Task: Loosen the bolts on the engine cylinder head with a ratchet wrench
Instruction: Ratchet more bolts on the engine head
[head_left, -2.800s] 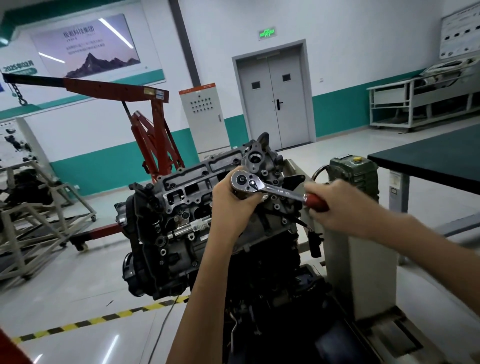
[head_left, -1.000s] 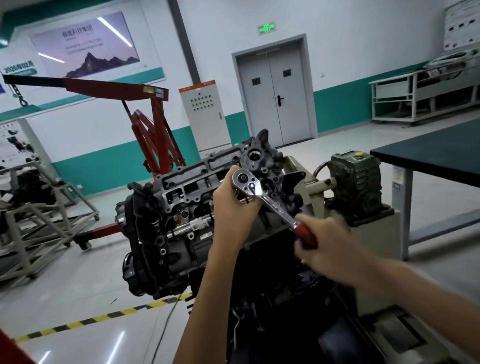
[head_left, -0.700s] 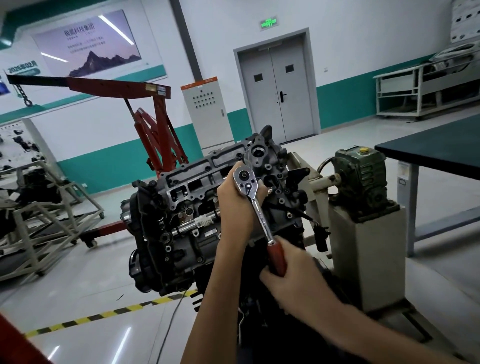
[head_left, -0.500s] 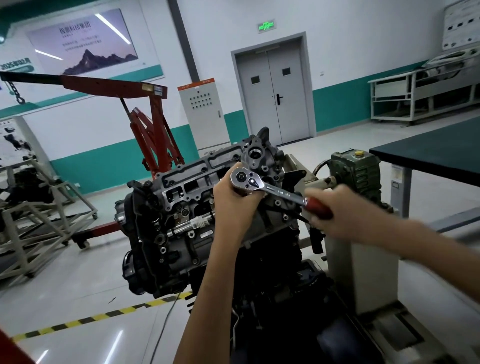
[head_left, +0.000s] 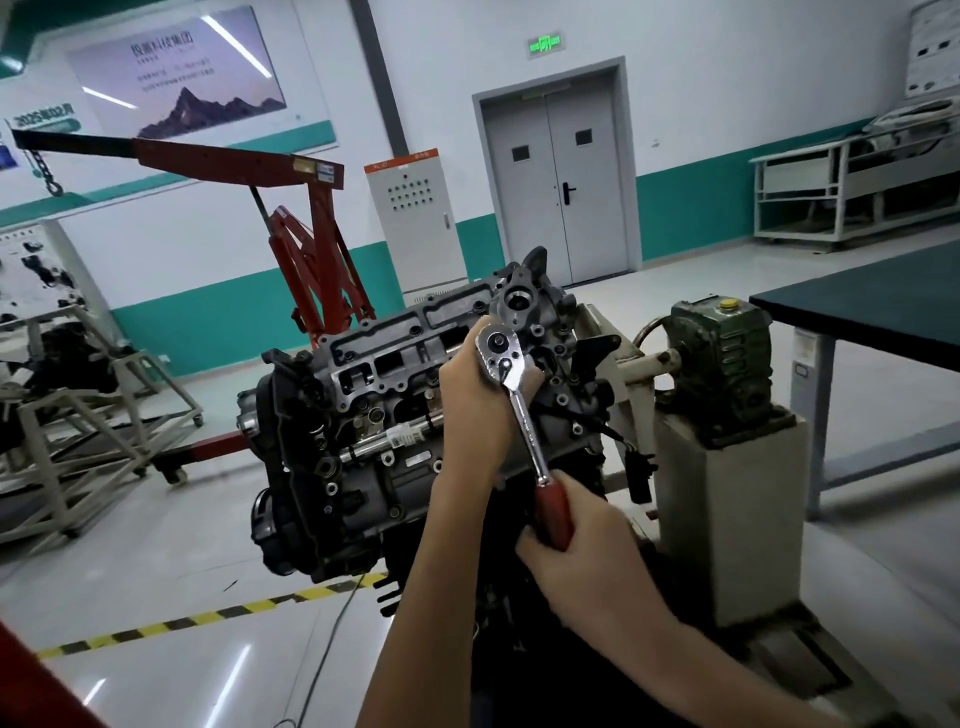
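The grey engine cylinder head (head_left: 395, 358) sits tilted on a stand in the middle of the view. A chrome ratchet wrench (head_left: 511, 384) with a red handle has its round head set against the cylinder head's upper right part; the bolt under it is hidden. My left hand (head_left: 472, 400) wraps around the wrench's head end from the left. My right hand (head_left: 576, 551) grips the red handle, which points down and slightly right.
A green gearbox (head_left: 722, 358) on a grey pedestal (head_left: 727, 519) stands right of the engine. A dark-topped table (head_left: 872, 306) is at far right. A red engine crane (head_left: 306, 249) stands behind, a metal frame (head_left: 78, 431) at left. Yellow-black floor tape (head_left: 208, 618) runs below.
My right hand has swung the red handle from pointing right to pointing down, repeating an earlier back-and-forth stroke. My left hand has stayed at the wrench's head.
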